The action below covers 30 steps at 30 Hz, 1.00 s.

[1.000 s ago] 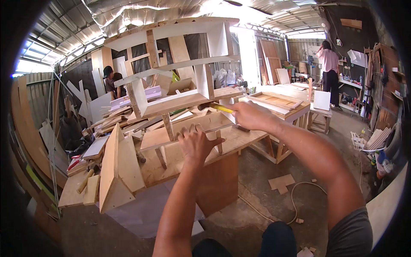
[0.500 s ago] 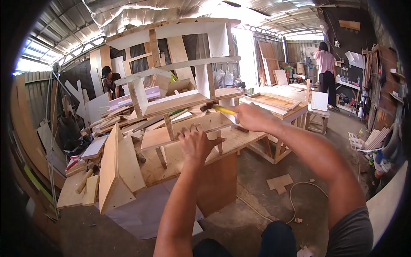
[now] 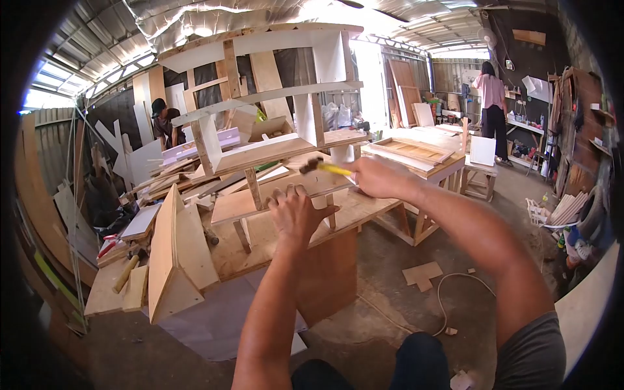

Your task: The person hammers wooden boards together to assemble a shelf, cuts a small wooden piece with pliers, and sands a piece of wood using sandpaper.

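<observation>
1. Nearest, the dark sleeve (image 3: 533,354) on the right arm and the person's knees (image 3: 422,364) are both cut off by the picture's edge.
2. The left hand (image 3: 292,211) lies spread over the top edge of the small plywood frame (image 3: 237,207), thumb held wide; it has kept its place over the past second. I judge it is steadying the piece (what lies beneath the palm is hidden).
3. The right hand (image 3: 380,177) has its fingers wrapped around the yellow-handled hammer (image 3: 335,168). The head now sits slightly lower than half a second ago, which suggests hammering at the frame is in hand. The head is smeared, the handle's butt is covered, and I cannot tell whether it touches wood or whether a nail stands there.
4. The small frame rests on the plywood-topped workbench (image 3: 364,211), its far side partly masked by the hands.
5. Beyond stands a large white-faced shelf frame (image 3: 260,155).
6. Farthest are two co-workers, one at left (image 3: 168,123), partly behind timber, and one at right (image 3: 492,104), back turned.
</observation>
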Available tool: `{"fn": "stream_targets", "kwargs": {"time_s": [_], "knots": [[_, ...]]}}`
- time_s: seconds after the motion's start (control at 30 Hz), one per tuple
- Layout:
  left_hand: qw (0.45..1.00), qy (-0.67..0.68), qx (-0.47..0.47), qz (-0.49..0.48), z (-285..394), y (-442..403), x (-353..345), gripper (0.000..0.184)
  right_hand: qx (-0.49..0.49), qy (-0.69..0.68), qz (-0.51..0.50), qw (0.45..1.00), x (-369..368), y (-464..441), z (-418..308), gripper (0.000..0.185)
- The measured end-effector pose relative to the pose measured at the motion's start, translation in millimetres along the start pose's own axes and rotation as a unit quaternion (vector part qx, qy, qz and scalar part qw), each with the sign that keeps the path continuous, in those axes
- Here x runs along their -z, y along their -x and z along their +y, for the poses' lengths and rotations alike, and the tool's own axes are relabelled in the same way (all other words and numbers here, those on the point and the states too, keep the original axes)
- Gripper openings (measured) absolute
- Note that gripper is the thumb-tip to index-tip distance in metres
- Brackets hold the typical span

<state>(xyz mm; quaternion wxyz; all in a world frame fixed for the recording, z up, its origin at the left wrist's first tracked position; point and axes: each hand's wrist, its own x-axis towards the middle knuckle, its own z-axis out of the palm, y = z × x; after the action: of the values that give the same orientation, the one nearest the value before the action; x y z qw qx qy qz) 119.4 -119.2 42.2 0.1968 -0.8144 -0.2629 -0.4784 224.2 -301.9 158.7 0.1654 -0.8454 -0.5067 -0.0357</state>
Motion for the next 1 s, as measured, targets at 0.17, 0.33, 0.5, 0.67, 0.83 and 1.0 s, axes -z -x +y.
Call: {"fn": "stream_targets", "kwargs": {"time_s": [0.17,0.33,0.5,0.67,0.83,1.0], "knots": [[1.0,-0.007,0.007,-0.026,1,1,-1,0.092,0.026,0.054,0.023,0.998,-26,-8,17,0.045],[1.0,-0.008,0.001,-0.004,0,0,-6,0.091,0.033,0.028,0.066,0.997,-8,-5,6,0.046],[0.999,-0.008,0.007,-0.033,1,-2,1,0.099,0.034,0.026,0.045,0.998,-10,-4,2,0.046],[1.0,-0.002,0.008,-0.023,1,-1,0,0.098,0.078,0.099,0.068,0.99,-40,-26,27,0.045],[1.0,-0.007,0.0,-0.009,0,0,-2,0.098,-0.028,0.029,-0.008,0.999,-10,-2,-1,0.044],[1.0,-0.021,-0.002,-0.006,0,0,-4,0.097,0.012,0.023,0.033,0.999,-27,-2,11,0.044]]}}
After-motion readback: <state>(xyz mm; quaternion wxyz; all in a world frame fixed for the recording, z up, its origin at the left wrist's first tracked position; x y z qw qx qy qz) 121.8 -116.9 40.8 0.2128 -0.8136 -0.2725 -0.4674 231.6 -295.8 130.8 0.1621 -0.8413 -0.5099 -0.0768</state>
